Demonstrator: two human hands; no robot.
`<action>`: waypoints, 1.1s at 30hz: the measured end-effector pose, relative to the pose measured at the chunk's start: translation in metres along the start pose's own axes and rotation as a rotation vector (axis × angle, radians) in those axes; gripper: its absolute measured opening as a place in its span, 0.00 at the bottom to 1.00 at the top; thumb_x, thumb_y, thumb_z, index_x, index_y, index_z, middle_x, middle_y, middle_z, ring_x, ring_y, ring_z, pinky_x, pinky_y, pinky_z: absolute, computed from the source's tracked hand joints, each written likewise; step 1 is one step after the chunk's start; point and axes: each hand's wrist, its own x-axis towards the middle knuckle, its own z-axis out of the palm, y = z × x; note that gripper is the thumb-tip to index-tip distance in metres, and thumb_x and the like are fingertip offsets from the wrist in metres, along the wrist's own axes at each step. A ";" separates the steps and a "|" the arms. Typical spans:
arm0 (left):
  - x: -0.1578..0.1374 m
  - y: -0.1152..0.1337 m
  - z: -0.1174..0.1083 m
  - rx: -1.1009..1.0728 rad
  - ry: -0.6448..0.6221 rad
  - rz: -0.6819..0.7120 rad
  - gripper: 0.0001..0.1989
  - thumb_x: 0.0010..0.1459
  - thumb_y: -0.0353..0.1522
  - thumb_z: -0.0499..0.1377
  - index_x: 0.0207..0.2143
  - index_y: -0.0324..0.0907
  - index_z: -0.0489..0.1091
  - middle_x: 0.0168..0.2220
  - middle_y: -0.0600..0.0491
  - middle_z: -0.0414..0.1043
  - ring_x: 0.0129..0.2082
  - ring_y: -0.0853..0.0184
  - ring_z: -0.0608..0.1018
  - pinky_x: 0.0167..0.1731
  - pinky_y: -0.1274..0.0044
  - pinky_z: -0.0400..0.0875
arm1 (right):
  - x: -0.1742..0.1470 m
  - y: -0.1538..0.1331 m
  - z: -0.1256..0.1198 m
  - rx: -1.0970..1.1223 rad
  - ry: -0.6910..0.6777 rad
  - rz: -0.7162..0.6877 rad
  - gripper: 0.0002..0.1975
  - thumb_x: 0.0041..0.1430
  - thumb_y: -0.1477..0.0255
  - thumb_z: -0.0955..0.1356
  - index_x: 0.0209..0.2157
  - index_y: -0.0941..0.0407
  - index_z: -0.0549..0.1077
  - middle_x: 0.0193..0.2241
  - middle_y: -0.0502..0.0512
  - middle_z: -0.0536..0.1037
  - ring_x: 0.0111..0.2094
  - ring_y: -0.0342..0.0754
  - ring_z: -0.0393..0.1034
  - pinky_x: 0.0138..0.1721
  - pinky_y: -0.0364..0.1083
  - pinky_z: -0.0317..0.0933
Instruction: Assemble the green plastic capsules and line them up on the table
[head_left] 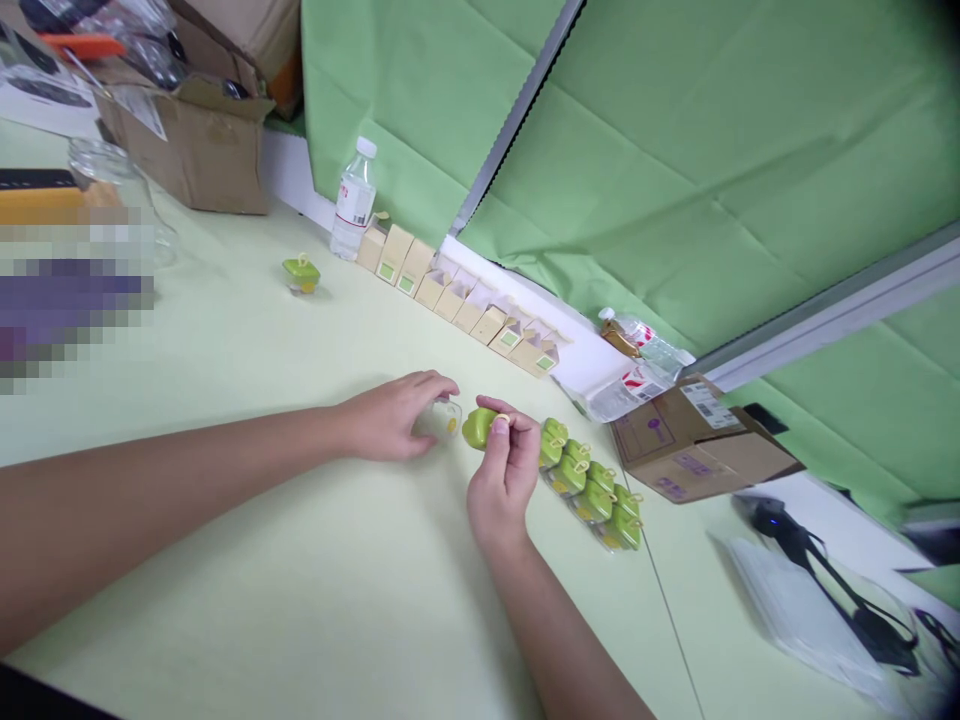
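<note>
Between the thumb and fingers of my left hand (397, 415) is a small clear plastic container (450, 418) with something yellow inside. My right hand (506, 460) pinches a green lid (478, 428) with a pale loop on it, apart from the container and just to its right. Beside my right hand stand two rows of clear containers with green lids (592, 497), each with a yellow bit showing. One more green-lidded container (301, 273) sits alone farther back on the left.
Several small cardboard boxes (450, 300) line the back edge, beside an upright water bottle (354, 200). Bottles lie near a carton (701, 440) at right. A plastic bag (802, 610) with black cables is farther right. A large cardboard box (195, 150) and glass jar (112, 180) stand at left.
</note>
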 end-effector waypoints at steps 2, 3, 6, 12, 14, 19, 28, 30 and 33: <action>-0.001 0.007 0.000 0.005 -0.025 0.048 0.26 0.52 0.30 0.60 0.54 0.44 0.60 0.51 0.48 0.67 0.53 0.59 0.71 0.51 0.71 0.67 | -0.001 -0.001 0.000 -0.030 -0.009 -0.003 0.06 0.68 0.67 0.61 0.42 0.53 0.66 0.48 0.58 0.75 0.51 0.49 0.70 0.51 0.54 0.62; -0.001 0.009 0.000 0.010 -0.026 0.063 0.26 0.52 0.30 0.60 0.54 0.44 0.60 0.51 0.48 0.67 0.53 0.60 0.71 0.51 0.71 0.67 | -0.002 0.000 0.000 -0.036 -0.010 0.008 0.06 0.68 0.67 0.61 0.42 0.53 0.65 0.48 0.58 0.75 0.51 0.49 0.69 0.51 0.54 0.62; -0.001 0.012 -0.001 0.022 -0.018 0.068 0.25 0.52 0.30 0.60 0.54 0.44 0.60 0.51 0.48 0.67 0.53 0.59 0.70 0.51 0.71 0.66 | -0.001 0.001 0.001 -0.033 -0.005 0.048 0.06 0.69 0.66 0.60 0.41 0.53 0.65 0.47 0.58 0.75 0.51 0.49 0.70 0.51 0.54 0.62; -0.002 0.009 0.000 0.012 -0.112 -0.059 0.33 0.52 0.39 0.64 0.58 0.46 0.56 0.56 0.47 0.62 0.49 0.59 0.74 0.46 0.71 0.69 | 0.000 0.005 0.003 0.054 0.032 0.189 0.08 0.68 0.64 0.60 0.40 0.53 0.65 0.46 0.58 0.75 0.45 0.49 0.72 0.43 0.51 0.66; -0.003 0.010 -0.001 -0.007 -0.151 -0.053 0.37 0.51 0.42 0.65 0.60 0.47 0.55 0.58 0.46 0.61 0.50 0.58 0.74 0.47 0.71 0.68 | 0.000 0.006 0.003 0.053 0.041 0.206 0.08 0.68 0.64 0.61 0.40 0.53 0.66 0.46 0.57 0.75 0.45 0.49 0.72 0.43 0.51 0.65; -0.006 0.018 -0.008 -0.043 -0.271 -0.025 0.40 0.52 0.37 0.63 0.64 0.50 0.48 0.59 0.48 0.64 0.41 0.63 0.77 0.39 0.74 0.69 | -0.001 0.008 0.002 -0.007 0.051 0.202 0.09 0.68 0.63 0.61 0.39 0.53 0.67 0.44 0.56 0.76 0.45 0.48 0.71 0.46 0.51 0.64; -0.003 0.013 -0.005 -0.064 -0.277 -0.111 0.41 0.49 0.41 0.65 0.62 0.49 0.50 0.48 0.49 0.71 0.33 0.65 0.77 0.30 0.77 0.65 | -0.005 0.004 0.007 0.005 -0.014 0.106 0.08 0.68 0.65 0.61 0.41 0.54 0.67 0.44 0.56 0.75 0.45 0.47 0.72 0.47 0.50 0.65; -0.003 0.014 -0.004 -0.075 -0.275 -0.114 0.41 0.49 0.41 0.65 0.62 0.50 0.50 0.47 0.51 0.71 0.30 0.67 0.76 0.28 0.77 0.64 | -0.007 0.005 0.007 -0.008 -0.035 0.098 0.07 0.69 0.66 0.61 0.41 0.54 0.67 0.45 0.56 0.76 0.46 0.47 0.72 0.48 0.50 0.65; -0.002 0.015 -0.002 -0.098 -0.256 -0.107 0.40 0.48 0.41 0.65 0.61 0.49 0.51 0.43 0.52 0.72 0.29 0.67 0.75 0.26 0.77 0.63 | -0.010 0.006 0.008 -0.023 -0.076 0.083 0.07 0.69 0.66 0.61 0.42 0.53 0.67 0.47 0.57 0.76 0.50 0.47 0.71 0.51 0.51 0.64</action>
